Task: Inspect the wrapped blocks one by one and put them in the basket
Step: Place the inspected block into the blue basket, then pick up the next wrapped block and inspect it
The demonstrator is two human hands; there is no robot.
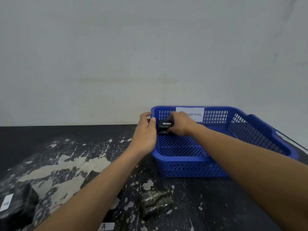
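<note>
The black, chipped surface (50, 139) holds a blue basket (183, 160) by its far edge and wrapped blocks (155, 201) along its near edge

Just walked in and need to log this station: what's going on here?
A person's right hand grips a labelled block inside the far left corner of the blue basket, while the left hand holds the rim there. Other wrapped blocks lie on the table, nearer the person.
</note>
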